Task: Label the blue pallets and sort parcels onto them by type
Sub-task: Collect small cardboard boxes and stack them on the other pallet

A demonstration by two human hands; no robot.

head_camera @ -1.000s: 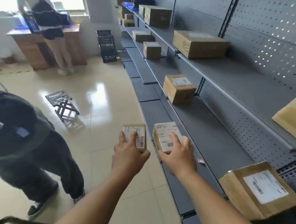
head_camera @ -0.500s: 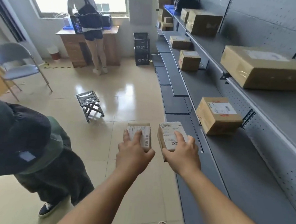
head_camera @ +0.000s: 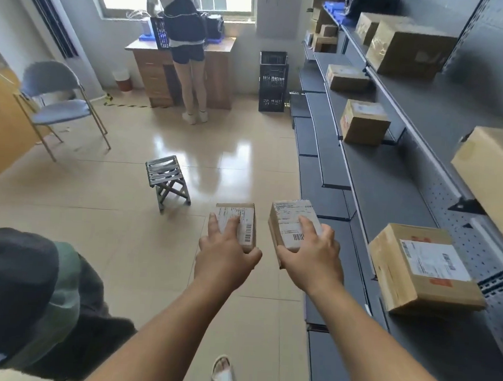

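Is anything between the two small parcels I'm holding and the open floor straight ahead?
A small folding stool stands on the floor just ahead and left of the left hand and its parcel. The right hand's parcel has nothing visible ahead. No blue pallets are identifiable.

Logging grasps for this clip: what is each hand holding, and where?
Left hand grips a small parcel by its near end; right hand likewise holds another small parcel.

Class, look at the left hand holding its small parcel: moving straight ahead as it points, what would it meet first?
Probably the folding stool, slightly left of the left hand; depth is unclear, so it might pass over it.
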